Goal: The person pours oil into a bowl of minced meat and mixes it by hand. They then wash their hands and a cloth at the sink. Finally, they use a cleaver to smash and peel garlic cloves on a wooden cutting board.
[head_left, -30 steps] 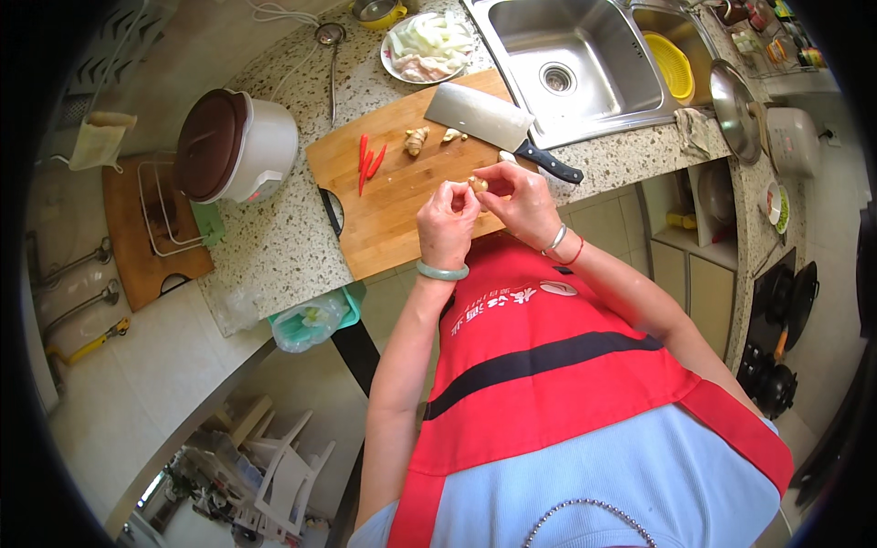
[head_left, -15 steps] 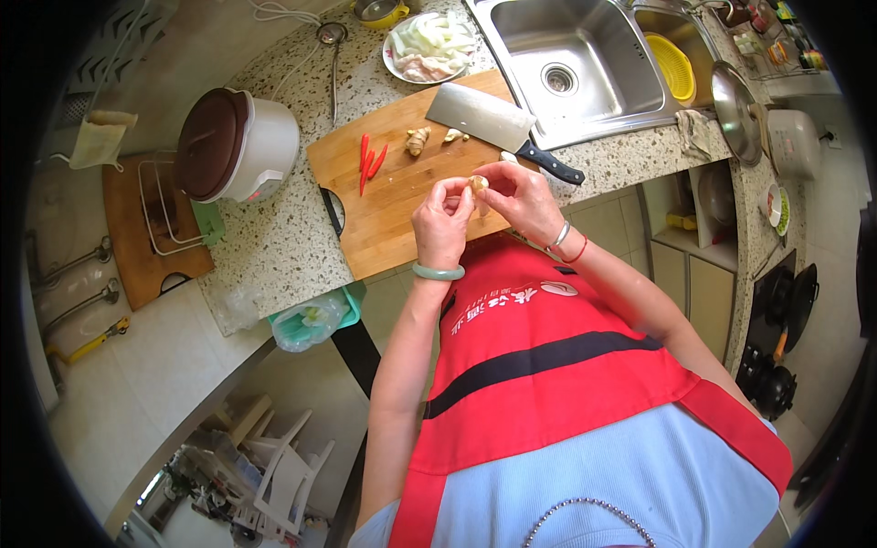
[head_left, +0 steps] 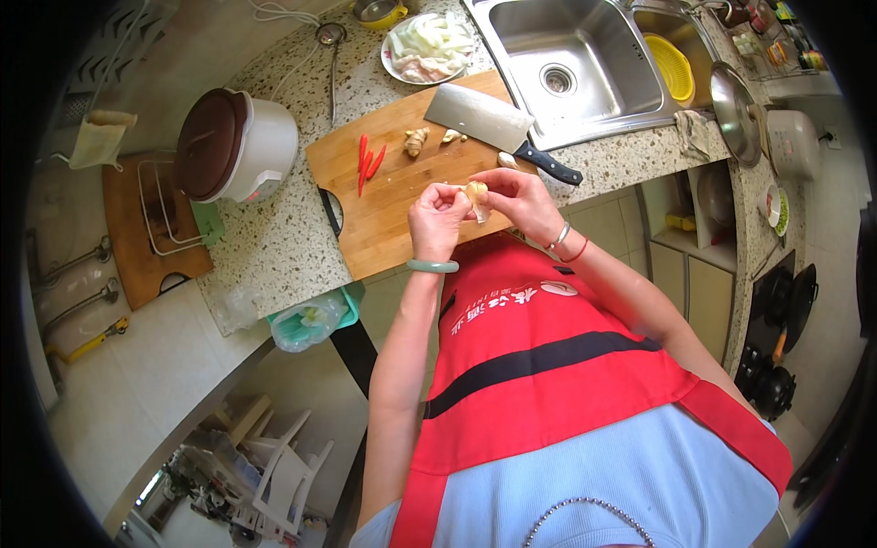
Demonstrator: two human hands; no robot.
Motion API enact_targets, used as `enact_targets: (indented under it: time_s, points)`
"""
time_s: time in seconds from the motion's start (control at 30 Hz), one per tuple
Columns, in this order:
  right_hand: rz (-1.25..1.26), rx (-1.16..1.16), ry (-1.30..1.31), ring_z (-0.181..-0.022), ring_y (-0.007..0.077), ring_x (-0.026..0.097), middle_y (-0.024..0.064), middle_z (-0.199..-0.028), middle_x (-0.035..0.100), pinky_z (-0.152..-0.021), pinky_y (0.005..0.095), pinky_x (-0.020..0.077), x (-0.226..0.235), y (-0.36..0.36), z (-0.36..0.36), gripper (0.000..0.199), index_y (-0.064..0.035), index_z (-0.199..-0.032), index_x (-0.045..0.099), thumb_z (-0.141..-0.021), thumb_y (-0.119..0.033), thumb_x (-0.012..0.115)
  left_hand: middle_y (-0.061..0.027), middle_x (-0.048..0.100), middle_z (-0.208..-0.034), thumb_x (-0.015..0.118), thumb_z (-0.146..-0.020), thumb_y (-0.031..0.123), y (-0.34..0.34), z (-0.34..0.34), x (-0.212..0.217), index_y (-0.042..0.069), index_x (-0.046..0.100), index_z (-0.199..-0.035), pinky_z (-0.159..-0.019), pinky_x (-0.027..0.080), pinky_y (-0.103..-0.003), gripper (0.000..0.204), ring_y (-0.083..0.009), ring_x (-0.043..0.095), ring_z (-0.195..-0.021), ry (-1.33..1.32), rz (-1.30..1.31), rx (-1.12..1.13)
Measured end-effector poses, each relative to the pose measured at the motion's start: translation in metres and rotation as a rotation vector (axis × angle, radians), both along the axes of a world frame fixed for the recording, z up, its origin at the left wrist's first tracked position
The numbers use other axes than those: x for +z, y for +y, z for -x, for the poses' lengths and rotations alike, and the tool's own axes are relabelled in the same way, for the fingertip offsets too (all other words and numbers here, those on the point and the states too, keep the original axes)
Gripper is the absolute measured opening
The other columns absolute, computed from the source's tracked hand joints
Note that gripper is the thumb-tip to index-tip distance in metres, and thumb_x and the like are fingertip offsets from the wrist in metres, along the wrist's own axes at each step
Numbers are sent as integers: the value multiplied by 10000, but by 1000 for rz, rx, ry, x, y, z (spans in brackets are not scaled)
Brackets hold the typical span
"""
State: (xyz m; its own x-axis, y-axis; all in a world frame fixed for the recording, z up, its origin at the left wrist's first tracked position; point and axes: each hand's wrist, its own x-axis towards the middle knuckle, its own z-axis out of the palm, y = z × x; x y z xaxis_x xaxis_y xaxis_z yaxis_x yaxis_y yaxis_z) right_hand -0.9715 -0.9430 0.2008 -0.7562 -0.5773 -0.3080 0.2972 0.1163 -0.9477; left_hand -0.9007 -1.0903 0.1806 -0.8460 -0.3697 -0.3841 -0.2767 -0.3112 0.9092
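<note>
Both the left hand and right hand pinch a pale garlic clove together above the wooden cutting board, near the cleaver.

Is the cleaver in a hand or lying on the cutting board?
Lying down. The cleaver rests flat on the cutting board; the left hand and right hand hold a garlic clove instead.

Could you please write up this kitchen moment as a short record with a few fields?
Setting: speckled stone counter beside a steel sink
Left hand: pinches a small pale garlic clove
Right hand: fingers on the same clove
Below hands: wooden cutting board
On board: cleaver, red chili strips, ginger piece
Behind board: plate of sliced food
Left of board: rice cooker
</note>
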Motion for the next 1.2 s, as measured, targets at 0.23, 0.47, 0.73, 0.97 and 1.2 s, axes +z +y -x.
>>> enact_targets:
  time_s: [0.23, 0.47, 0.73, 0.97, 1.2]
  points:
    - [225, -153, -328, -948, 151, 628, 93, -1042, 649, -838, 278, 524, -8, 3, 4, 331, 25, -1139, 599, -851, -113, 687, -80, 670, -883, 631, -910, 131, 4, -1, 4, -27, 605, -1031, -653, 555, -250, 201, -120, 646, -708, -2, -181, 44]
    - [42, -145, 43, -838, 119, 632, 66, -970, 662, -746, 257, 528, -10, -1, 2, 285, 18, -1057, 616, -848, -153, 707, -74, 653, -886, 652, -895, 135, 11, -6, 4, -34, 628, -1030, -718, 572, -276, 218, -153, 656, -736, -39, -190, 19]
    - [160, -105, -275, -842, 100, 610, 57, -970, 661, -760, 245, 516, -6, 4, 10, 291, 20, -1121, 619, -885, -146, 662, -50, 631, -822, 613, -894, 71, 10, -3, 1, -10, 625, -944, -698, 577, -279, 96, -115, 616, -670, -10, -204, 65]
    - [234, -149, -410, -785, 135, 631, 77, -972, 657, -720, 265, 536, -16, 2, 4, 295, 5, -1147, 599, -908, -165, 628, -27, 620, -813, 600, -906, 84, 10, -6, 0, 6, 618, -960, -691, 567, -269, 96, -97, 598, -686, -1, -362, 58]
    - [-140, -40, 121, -765, 97, 619, 66, -945, 668, -645, 233, 504, -6, -2, -1, 281, 15, -1044, 659, -893, -222, 658, -58, 657, -937, 635, -872, 17, 13, -2, -8, 1, 629, -918, -756, 554, -263, 49, -112, 629, -788, 124, -63, 73]
